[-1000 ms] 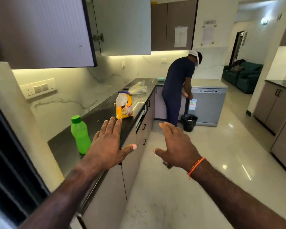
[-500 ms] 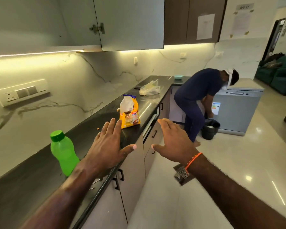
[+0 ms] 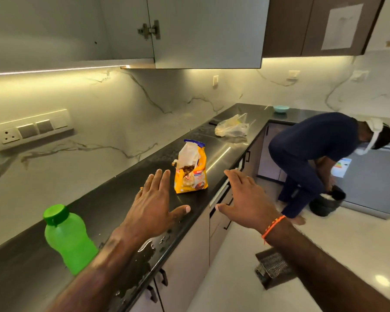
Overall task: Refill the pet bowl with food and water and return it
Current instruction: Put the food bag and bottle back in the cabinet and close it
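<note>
- Head view: left hand (image 3: 154, 207) and right hand (image 3: 245, 199) are held out, fingers spread wide, nothing gripped.
- Food bag (image 3: 190, 168) at 12 o'clock, bottle (image 3: 68, 238) at 9 on counter (image 3: 113, 197).
- Bowl not identified; refill judged unstarted.

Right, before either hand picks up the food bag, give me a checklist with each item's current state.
1. Left hand free: ok, fingers straight, holding nothing.
2. Right hand free: ok, open, out past the counter edge.
3. Yellow food bag upright and open: ok, standing on the counter ahead of both hands, top open.
4. Green bottle capped and upright: ok, near the left forearm.
5. Counter dry: not ok, spilled water lies near the front edge under the left arm.
6. Pet bowl located: cannot tell; a small teal bowl sits at the far corner, but its purpose is unclear.
</note>
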